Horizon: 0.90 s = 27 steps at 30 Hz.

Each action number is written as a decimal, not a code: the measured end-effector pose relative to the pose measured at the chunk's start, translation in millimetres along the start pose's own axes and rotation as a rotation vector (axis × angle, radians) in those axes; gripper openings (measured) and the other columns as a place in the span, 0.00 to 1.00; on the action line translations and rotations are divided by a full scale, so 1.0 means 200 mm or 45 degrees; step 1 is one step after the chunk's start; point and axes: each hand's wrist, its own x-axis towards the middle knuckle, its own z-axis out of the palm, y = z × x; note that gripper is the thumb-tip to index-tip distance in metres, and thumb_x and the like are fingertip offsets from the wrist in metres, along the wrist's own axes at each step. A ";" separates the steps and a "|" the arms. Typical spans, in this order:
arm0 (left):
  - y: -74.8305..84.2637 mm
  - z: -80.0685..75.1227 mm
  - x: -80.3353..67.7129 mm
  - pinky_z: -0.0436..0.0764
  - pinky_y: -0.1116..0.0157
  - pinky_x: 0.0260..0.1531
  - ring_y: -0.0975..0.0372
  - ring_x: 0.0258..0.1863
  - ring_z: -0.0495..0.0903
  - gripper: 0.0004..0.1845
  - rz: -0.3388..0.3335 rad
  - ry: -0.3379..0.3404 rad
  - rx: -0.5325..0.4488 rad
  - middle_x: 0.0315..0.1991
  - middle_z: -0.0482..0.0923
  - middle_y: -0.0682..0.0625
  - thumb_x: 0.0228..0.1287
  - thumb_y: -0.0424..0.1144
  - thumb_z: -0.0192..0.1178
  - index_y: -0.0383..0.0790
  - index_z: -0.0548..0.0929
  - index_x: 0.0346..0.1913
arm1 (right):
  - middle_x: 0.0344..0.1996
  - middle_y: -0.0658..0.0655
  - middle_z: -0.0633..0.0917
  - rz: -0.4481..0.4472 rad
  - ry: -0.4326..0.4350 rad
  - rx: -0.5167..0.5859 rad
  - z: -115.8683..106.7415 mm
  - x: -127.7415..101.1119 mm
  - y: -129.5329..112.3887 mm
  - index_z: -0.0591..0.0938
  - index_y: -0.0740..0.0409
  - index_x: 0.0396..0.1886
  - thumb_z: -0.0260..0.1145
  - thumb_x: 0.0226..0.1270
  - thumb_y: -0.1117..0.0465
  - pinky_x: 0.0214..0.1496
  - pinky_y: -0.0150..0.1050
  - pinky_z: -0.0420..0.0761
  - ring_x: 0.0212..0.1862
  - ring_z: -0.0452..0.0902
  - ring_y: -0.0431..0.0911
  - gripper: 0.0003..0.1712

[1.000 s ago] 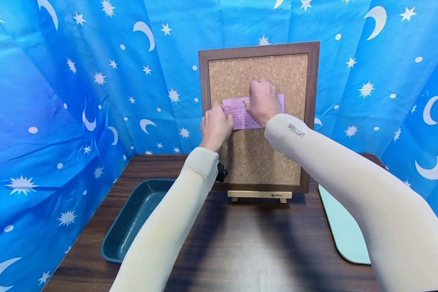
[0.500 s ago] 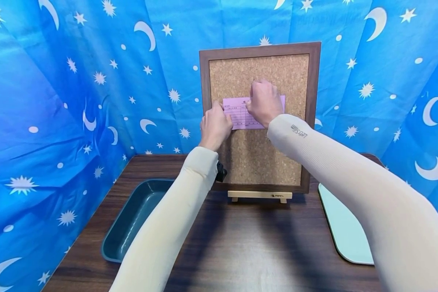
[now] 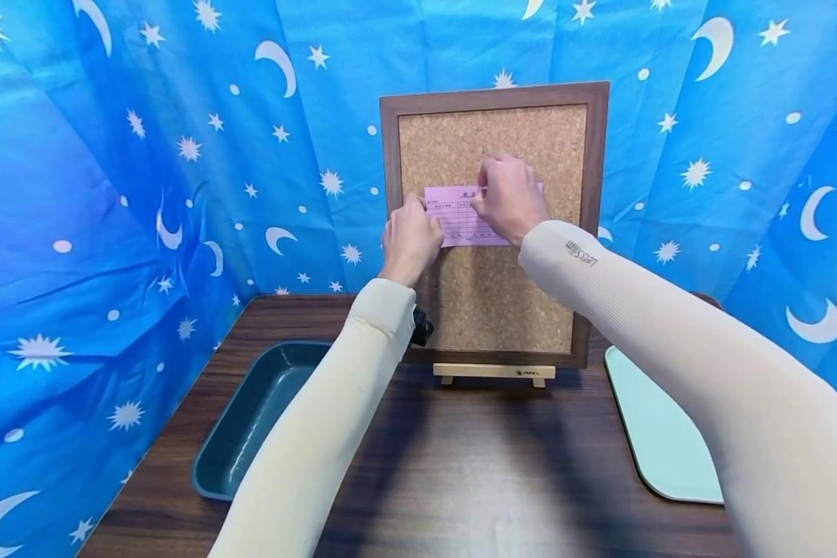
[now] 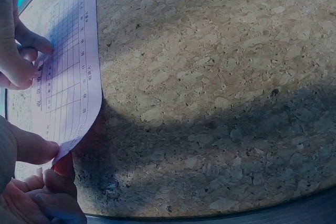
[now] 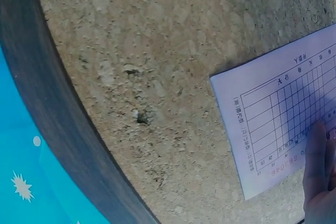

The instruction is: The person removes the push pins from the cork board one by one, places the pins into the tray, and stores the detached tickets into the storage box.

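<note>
Pinning step: pink slip (image 3: 460, 217) pinched at lower left corner by left hand (image 3: 410, 240), right hand (image 3: 508, 198) fingers clamped near its top edge on corkboard (image 3: 491, 287); next, probably firm, steady pressing.

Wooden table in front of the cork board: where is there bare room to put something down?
The dark wooden table lies bare between the dark teal tray and the pale mint mat, though both sleeved arms cross above it. The cork board is free below the pink printed slip. It is crowded where the left hand and right hand hold the slip.
</note>
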 end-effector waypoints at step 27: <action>-0.06 -0.16 -0.04 0.74 0.58 0.35 0.55 0.36 0.75 0.14 0.115 0.036 -0.121 0.42 0.78 0.44 0.70 0.40 0.51 0.36 0.73 0.52 | 0.32 0.57 0.77 -0.316 0.109 0.089 -0.13 -0.21 0.13 0.79 0.63 0.32 0.62 0.55 0.69 0.38 0.41 0.74 0.34 0.74 0.48 0.04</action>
